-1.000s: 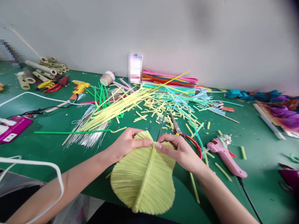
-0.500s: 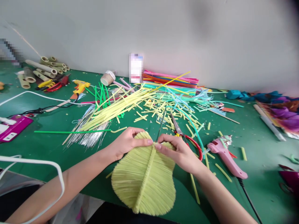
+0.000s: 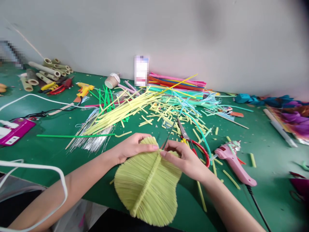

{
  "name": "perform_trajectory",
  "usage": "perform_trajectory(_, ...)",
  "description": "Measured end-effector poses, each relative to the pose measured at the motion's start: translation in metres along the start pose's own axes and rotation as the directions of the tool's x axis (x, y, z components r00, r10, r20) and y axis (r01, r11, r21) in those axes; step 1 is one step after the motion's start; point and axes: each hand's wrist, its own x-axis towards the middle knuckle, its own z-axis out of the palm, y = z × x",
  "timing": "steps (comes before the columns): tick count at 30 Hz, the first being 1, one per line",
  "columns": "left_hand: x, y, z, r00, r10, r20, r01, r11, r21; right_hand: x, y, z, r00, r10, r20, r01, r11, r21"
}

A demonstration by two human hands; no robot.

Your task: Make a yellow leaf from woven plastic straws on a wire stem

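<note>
A broad yellow-green leaf [image 3: 145, 183] made of fuzzy pipe cleaners hangs over the table's near edge, a thick rib down its middle. My left hand [image 3: 135, 148] pinches its upper left edge, thumb on top near the rib. At the top end of the rib, the thumb and fingers of my right hand [image 3: 180, 158] are closed; the leaf's upper right part lies under them. A thin dark wire stem [image 3: 171, 130] sticks out from the rib end, away from me, beside the right fingertips. What exactly those fingertips pinch is partly hidden.
Red-handled scissors [image 3: 196, 148] and a pink glue gun [image 3: 235, 164] lie to the right. Beyond the leaf are yellow pipe cleaners [image 3: 120, 112], short cut pieces and silver wires [image 3: 94, 141]. A yellow glue gun [image 3: 84, 89], magenta power strip [image 3: 18, 132] and white cable [image 3: 58, 170] are left.
The leaf's lower end has swung slightly left, and the wire stem now leans further right. Both hands keep their hold near the rib's top.
</note>
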Motion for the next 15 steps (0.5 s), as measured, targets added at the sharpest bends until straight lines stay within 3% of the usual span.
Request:
perform_trajectory(6, -0.0003, 0.0012, -0.0072, 0.998, 0.039, -0.042, -0.037, 0.998, 0.044, 0.0021, 0.0048, -0.0045, 0.998, 0.032, -0.056, -0.032, 0.999, 0.012)
perform_trajectory(11, -0.0006, 0.0014, -0.004, 0.999, 0.037, -0.028, -0.035, 0.997, 0.072, 0.0043, 0.0045, -0.0001, 0.981, 0.179, -0.076, -0.161, 0.967, 0.198)
perform_trajectory(15, -0.0007, 0.0013, -0.0012, 0.998, 0.052, -0.024, -0.05, 0.995, 0.086, 0.0049, 0.0049, 0.0029, 0.964, 0.242, -0.112, -0.211, 0.949, 0.234)
